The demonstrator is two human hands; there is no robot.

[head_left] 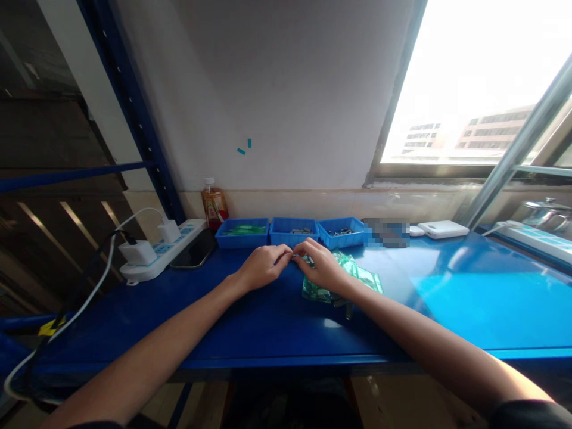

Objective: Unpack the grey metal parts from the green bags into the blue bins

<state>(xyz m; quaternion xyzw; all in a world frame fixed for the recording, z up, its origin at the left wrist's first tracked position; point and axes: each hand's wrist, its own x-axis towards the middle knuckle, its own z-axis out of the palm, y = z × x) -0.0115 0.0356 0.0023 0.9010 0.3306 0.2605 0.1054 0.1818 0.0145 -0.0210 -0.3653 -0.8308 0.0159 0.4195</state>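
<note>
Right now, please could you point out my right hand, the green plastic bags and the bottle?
Right hand [320, 264]: head view, back of the hand.
Green plastic bags [365, 276]: head view, upper surface.
Bottle [214, 206]: head view, its label.

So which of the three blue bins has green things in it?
The leftmost blue bin, nearest the bottle; the middle bin and right bin hold small greyish pieces instead.

Three trays [282, 238] stand in a row along my counter's [250, 322] back edge, a bottle [214, 205] behind the left one. A power strip [163, 253] and phone [194, 250] lie toward the left edge. Plastic bags [367, 277] lie below my right grip [315, 262], before the right tray.
</note>
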